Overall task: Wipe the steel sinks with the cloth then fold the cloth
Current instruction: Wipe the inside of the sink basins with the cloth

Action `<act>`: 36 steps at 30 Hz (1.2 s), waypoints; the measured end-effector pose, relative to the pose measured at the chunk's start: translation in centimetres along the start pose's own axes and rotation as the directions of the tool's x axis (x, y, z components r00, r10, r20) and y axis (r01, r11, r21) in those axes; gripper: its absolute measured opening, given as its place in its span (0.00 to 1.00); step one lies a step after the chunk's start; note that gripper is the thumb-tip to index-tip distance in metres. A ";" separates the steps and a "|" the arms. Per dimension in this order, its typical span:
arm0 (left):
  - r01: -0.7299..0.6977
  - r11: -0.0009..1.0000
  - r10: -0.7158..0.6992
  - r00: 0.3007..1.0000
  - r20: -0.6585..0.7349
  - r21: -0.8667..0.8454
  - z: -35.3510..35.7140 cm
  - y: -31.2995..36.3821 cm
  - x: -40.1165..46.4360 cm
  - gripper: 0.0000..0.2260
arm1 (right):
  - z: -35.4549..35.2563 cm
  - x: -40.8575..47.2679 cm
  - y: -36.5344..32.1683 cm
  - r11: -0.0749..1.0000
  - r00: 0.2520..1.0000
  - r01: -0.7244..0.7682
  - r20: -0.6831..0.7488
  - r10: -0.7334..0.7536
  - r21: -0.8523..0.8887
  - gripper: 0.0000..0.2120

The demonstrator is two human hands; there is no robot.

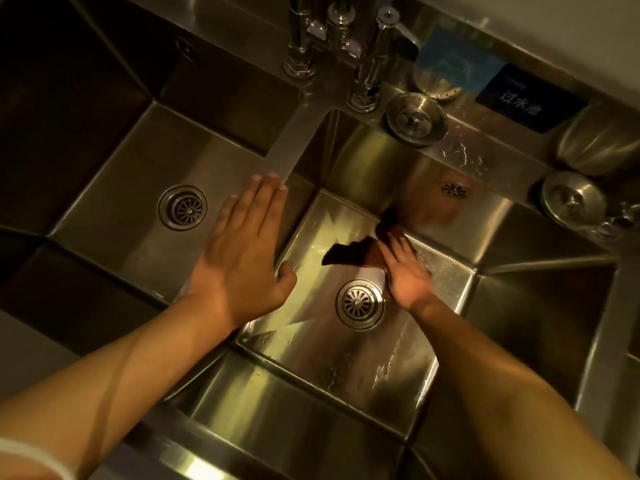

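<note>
The left hand [242,251] lies flat, fingers straight and together, palm down on the steel divider [284,147] between the two basins, just left of the frame's centre; its thumb hangs over the divider's right edge. The right hand [405,271] is down in the right sink [346,358], right of centre, fingers stretched out and pressing on a dark brown cloth [349,254]. The hand is blurred, so the exact lie of its fingers is hard to read, but they look straight rather than curled. The cloth rests on the basin floor against the far wall, one dark corner poking out to the left of the hand, just above the round drain [360,303].

The left sink [114,216] fills the left half of the frame, its own drain [182,207] near the middle of its floor. At the top centre stand the chrome tap bases [363,81]. On the ledge to the upper right sit a loose strainer plug [415,119], a dark sign with white characters [523,98], a second plug [571,199] at the right edge and a steel cup [595,140] on its side
</note>
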State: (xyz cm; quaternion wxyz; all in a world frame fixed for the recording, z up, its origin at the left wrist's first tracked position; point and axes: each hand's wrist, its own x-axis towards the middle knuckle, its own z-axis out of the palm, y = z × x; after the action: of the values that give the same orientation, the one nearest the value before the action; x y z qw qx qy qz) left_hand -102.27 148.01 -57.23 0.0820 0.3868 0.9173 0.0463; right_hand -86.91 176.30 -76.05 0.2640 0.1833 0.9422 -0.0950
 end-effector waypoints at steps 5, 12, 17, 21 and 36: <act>0.001 1.000 -0.001 1.000 0.022 -0.015 -0.1 0.0 0.1 0.46 | 4.1 -7.4 2.7 0.955 0.954 -0.297 0.042 0.296 0.022 0.40; 0.005 1.000 -0.006 0.999 0.035 0.013 -0.2 0.1 0.1 0.46 | 10.5 -15.0 -1.9 1.000 0.980 0.000 0.201 -0.003 0.011 0.43; 0.000 1.000 0.000 1.000 -0.003 0.008 0.1 0.0 -0.1 0.46 | 11.6 -14.7 -5.9 0.874 0.830 0.485 0.294 -0.474 0.037 0.38; 0.005 1.000 -0.005 1.000 -0.029 0.018 0.2 0.0 -0.1 0.46 | 11.8 -12.2 -11.9 0.713 0.691 0.701 0.263 -0.673 -0.020 0.33; 0.012 1.000 -0.012 1.000 -0.006 0.009 0.2 -0.1 -0.1 0.46 | 0.4 3.0 -8.6 0.967 0.966 0.250 -0.046 -0.253 -0.057 0.39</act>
State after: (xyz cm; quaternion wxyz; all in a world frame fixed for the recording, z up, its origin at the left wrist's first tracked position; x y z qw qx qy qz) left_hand -102.21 147.84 -57.42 0.0779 0.3814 0.9201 0.0428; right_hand -92.47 169.24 -77.31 0.2294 0.0581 0.9666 -0.0989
